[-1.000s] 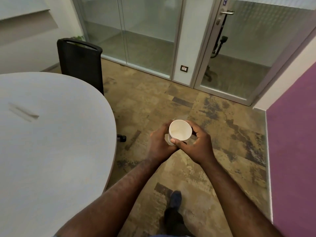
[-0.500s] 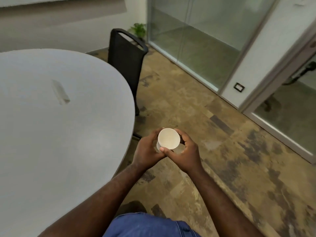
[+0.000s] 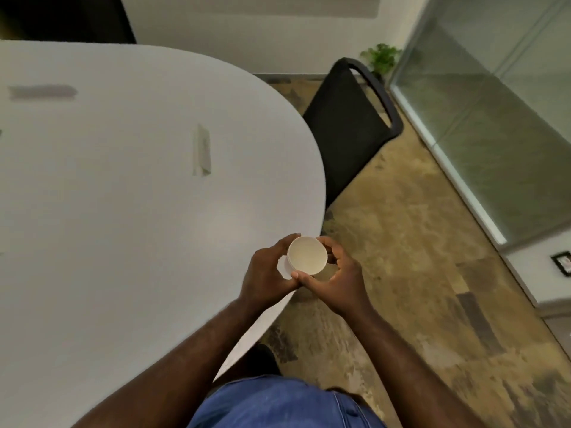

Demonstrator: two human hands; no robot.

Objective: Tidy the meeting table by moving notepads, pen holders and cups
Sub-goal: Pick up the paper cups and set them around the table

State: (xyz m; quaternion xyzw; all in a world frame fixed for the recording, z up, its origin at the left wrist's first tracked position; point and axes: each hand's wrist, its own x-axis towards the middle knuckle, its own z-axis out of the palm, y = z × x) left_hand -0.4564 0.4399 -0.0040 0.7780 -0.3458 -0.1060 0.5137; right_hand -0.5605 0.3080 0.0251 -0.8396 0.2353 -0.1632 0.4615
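Observation:
A white paper cup (image 3: 307, 255), upright with its open mouth facing up, is held between both my hands above the right edge of the grey oval table (image 3: 123, 211). My left hand (image 3: 269, 274) wraps the cup's left side with fingers curled round it. My right hand (image 3: 335, 276) grips the right side, its thumb lying under the near rim. The cup's lower body is hidden by my fingers; it may be a stack of cups.
Two pale strips (image 3: 202, 154) lie flat on the tabletop. A black chair (image 3: 349, 128) stands at the table's far right edge. A glass partition (image 3: 494, 118) runs along the right, with a small plant (image 3: 381, 57) in the corner. Patterned brown floor fills the right.
The view has swung left, so the table fills more of the frame. My hands, still gripping the cup, have come from over the floor to over the table's edge.

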